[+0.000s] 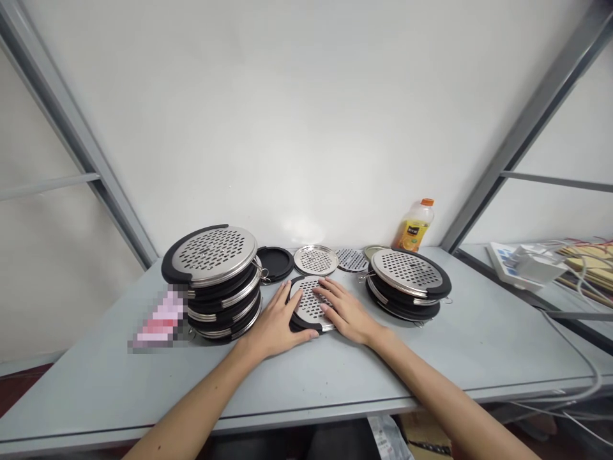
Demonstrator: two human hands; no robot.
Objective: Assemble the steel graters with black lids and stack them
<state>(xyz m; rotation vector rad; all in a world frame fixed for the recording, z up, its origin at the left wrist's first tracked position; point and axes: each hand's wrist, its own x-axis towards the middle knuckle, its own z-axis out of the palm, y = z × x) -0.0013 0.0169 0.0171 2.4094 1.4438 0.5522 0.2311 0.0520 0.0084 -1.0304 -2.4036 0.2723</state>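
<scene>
A round perforated metal grater disc with a black rim along part of its edge lies on the table, between my hands. My left hand rests along its left side, fingers spread, thumb stretched over the near black edge. Fingers apart, my right hand lies flat on the right part of the holed surface. Both hands cover parts of the disc. To the left stands a tall stack of similar graters, and a shorter stack is on the right, with metal wire loops at the sides.
Along the wall lie a black ring-shaped base, a silver disc in a rim and a loose perforated plate. An orange drink bottle stands behind the right stack. A power strip and cables are at far right.
</scene>
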